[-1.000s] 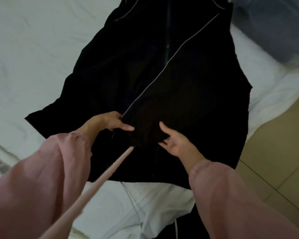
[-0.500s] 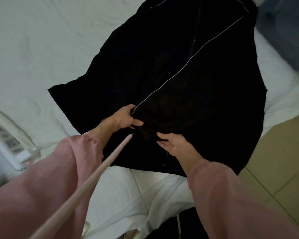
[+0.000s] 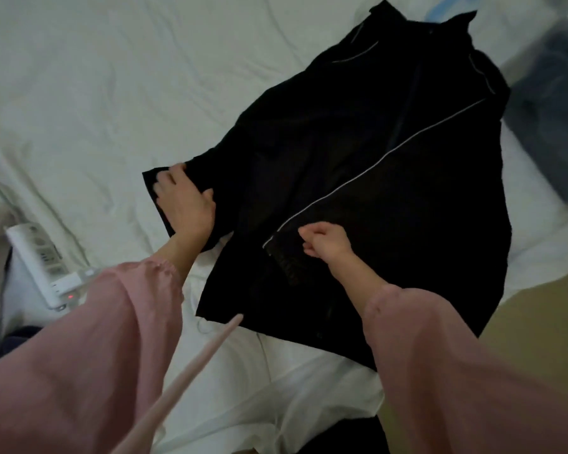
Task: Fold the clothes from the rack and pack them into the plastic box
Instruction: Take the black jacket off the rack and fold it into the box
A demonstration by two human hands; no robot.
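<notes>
Matt black cloth jacket [image 3: 341,178]; creased white cotton sheet [image 3: 95,93].

Left hand [image 3: 184,204] lies flat, palm down, fingers straight and spread; right hand [image 3: 325,239], just right, has its fingers curled.

A wrinkled white sheet [image 3: 95,93] covers the bed [image 3: 309,388] and fills most of the view. Tan floor [image 3: 538,322] shows at the lower right, beside the bed's edge. A white power strip [image 3: 43,260] lies at the left, its small red lamp [image 3: 69,295] lit. The light is dim.
</notes>
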